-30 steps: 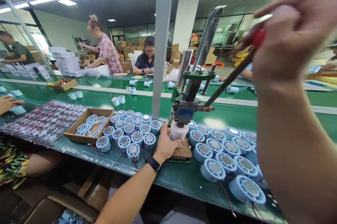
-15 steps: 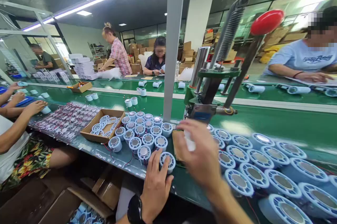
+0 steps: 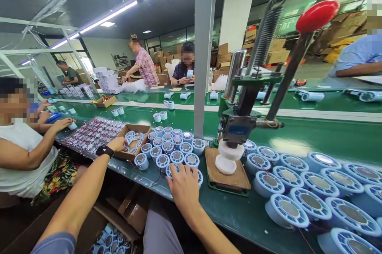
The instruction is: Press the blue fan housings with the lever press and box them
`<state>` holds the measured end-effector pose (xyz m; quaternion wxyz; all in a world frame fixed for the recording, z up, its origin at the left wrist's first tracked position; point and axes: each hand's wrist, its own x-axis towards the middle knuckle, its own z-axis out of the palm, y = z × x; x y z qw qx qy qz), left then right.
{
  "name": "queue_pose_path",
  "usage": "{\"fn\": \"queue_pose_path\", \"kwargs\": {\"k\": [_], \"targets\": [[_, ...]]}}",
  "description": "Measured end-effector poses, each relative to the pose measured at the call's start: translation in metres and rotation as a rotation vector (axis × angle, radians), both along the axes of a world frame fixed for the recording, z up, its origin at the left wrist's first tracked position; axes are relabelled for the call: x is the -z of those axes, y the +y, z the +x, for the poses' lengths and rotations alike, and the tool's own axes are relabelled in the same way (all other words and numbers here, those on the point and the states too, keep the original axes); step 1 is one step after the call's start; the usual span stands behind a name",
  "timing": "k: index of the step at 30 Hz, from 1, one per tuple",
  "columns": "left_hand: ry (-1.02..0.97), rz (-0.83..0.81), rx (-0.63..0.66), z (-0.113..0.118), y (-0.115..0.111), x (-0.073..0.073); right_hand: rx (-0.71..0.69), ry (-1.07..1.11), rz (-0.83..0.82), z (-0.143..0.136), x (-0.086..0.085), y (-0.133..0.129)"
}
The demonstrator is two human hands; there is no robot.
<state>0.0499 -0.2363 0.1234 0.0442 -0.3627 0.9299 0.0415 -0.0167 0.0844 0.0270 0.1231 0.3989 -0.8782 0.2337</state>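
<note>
My left hand (image 3: 117, 145), with a black watch on its wrist, reaches over the near side of a cardboard box (image 3: 143, 128) of pale blue rings (image 3: 130, 136). Its fingers are bent together among the rings; what they hold cannot be made out. My right hand (image 3: 185, 185) lies over the front of a cluster of light blue cylindrical housings with metal discs on top. Its fingers are spread, touching the front housing (image 3: 199, 178) and a neighbour. To its right stands a hand press (image 3: 240, 126) with a red-knobbed lever (image 3: 318, 16), its white pad (image 3: 226, 165) bare.
Many more blue housings (image 3: 288, 208) crowd the bench right of the press. A sheet of small red-wired parts (image 3: 94, 132) lies left of the box. A grey post (image 3: 203, 55) rises behind the cluster. A co-worker sits at left; others work across the green belt (image 3: 328, 126).
My left hand has left the front housing and moved leftward to the box of rings. My right hand has come from the press to the front housings. The view has shifted left.
</note>
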Motion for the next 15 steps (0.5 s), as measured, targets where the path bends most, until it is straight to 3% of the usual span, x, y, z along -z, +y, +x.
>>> {"fn": "queue_pose_path", "kwargs": {"k": [5,10,13,15], "targets": [[-0.051,-0.011,0.029,-0.005,-0.005,0.008,-0.102,0.134,-0.308,-0.005,0.015,0.005],[0.136,-0.146,-0.024,-0.001,0.003,-0.009,-0.424,0.282,-0.820,-0.005,0.019,0.039],[0.430,-0.217,-0.056,0.010,0.047,-0.005,-0.357,0.217,-0.902,-0.004,0.015,0.083],[0.760,-0.124,0.076,0.019,0.104,0.015,-0.186,0.176,-0.835,-0.008,0.013,0.115]]}}
